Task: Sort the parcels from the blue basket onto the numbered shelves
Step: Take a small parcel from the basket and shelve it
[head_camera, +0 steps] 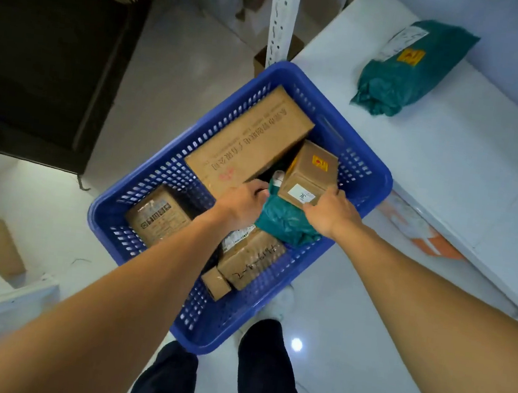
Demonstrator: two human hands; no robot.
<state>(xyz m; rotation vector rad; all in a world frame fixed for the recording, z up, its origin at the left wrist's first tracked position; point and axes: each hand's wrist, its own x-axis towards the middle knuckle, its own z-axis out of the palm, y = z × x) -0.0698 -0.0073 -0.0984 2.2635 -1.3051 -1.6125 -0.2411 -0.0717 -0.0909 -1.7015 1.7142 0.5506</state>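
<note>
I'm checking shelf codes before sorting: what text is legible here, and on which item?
"3C": white sticker on the small cardboard box the right hand holds.
Chinese print and red stamp on the long carton: blurred.
Handwriting on the near box: unclear.
Labels on the green mailer on the shelf: blurred.
Label on the left box: too small.

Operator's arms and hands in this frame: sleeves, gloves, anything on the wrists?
Left forearm and right forearm are bare for their whole visible length, with no sleeves in frame. Left hand and right hand are ungloved. No watch, band or ring shows on the wrists or the visible fingers. Also worn: dark trousers and a pale shoe.
</note>
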